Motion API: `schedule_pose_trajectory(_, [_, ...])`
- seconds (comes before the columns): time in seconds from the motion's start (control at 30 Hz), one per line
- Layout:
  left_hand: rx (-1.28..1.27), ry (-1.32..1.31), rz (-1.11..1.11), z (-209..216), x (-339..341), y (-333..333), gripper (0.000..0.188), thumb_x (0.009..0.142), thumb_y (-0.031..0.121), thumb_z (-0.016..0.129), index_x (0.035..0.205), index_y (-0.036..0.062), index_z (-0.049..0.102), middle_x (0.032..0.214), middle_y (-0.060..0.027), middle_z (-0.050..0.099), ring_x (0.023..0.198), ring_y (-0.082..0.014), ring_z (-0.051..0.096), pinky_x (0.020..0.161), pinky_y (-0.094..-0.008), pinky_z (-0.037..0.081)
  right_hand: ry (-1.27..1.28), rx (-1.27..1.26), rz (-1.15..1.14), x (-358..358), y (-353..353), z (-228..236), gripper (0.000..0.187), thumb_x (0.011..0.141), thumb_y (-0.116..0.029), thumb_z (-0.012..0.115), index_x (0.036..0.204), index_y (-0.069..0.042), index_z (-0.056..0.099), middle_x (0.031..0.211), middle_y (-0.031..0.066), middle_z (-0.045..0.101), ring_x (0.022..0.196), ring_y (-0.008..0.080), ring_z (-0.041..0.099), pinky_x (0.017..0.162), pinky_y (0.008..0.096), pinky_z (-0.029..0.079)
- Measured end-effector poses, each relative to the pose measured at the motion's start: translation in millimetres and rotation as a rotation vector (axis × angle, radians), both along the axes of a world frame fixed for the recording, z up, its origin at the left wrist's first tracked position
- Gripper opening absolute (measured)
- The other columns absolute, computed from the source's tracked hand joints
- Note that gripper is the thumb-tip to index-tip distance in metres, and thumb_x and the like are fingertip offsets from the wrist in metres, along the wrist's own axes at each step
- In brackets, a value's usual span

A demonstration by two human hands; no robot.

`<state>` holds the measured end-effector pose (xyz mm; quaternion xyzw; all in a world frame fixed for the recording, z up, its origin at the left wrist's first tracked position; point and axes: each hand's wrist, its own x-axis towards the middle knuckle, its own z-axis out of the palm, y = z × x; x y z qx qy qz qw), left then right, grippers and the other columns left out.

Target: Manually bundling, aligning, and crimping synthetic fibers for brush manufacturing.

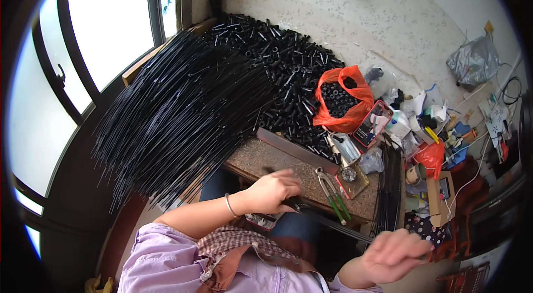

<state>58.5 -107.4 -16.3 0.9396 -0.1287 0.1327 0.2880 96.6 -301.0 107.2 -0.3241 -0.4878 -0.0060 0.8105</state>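
Note:
My left hand point(275, 190), with a bracelet at the wrist, is closed over the front edge of the worktable point(250, 157). A dark stub pokes out above its fingers, and a black rod point(333, 225) runs from below them toward my right hand. My right hand point(395, 257) is lower right, its curled fingers smeared by motion; whether anything is in them does not show. Nearest on the table are pliers with green handles point(334, 198) and a flat metal bar point(297, 150). Long thin black rods point(177, 115) lie in a big heap at left.
Short black tubular parts point(283, 65) are piled against the wall. An orange plastic bag point(347, 104) holds more black pieces. Beside it lie a red-edged phone point(373, 124) and a bundle of black rods point(390, 187). Clutter, a cardboard box point(438, 201) and cables fill the right side.

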Motion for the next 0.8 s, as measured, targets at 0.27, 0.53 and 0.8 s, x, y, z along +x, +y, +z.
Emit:
schedule_pose_trajectory(0.27, [-0.546,0.007,0.017,35.4,-10.9,-9.1,0.019,0.07,0.016,0.054,0.08,0.0007,0.05,0.064,-0.0113,0.05,0.06,-0.0241,0.05,0.057,-0.0293,0.041,-0.121,-0.39,-0.195,-3.5,12.4,-28.2,0.037,0.08,-0.031,0.031,0.1,-0.001,0.036,0.076,0.0084,0.048,0.07,0.018,0.046,0.07,0.0305,0.039])
schedule_pose_trajectory(0.53, [-2.073,-0.569,0.221,50.4,35.2,-38.7,0.019,0.081,0.024,0.039,0.072,0.007,0.038,0.062,-0.0004,0.036,0.059,-0.0107,0.037,0.063,-0.0274,0.037,1.118,-0.279,0.387,31.2,74.0,-110.6,0.045,0.079,-0.041,0.03,0.092,0.001,0.045,0.089,0.0111,0.051,0.085,0.0209,0.048,0.077,0.0339,0.037])
schedule_pose_trajectory(0.8, [-1.725,0.537,-0.426,45.2,17.7,-72.6,0.058,0.076,0.046,0.034,0.108,-0.0023,0.037,0.097,-0.0137,0.05,0.091,-0.0216,0.047,0.084,-0.0322,0.032,0.686,-0.001,-0.194,92.5,59.3,-6.3,0.029,0.08,-0.031,0.038,0.086,-0.004,0.044,0.06,0.0023,0.045,0.051,0.0108,0.043,0.056,0.0295,0.042])
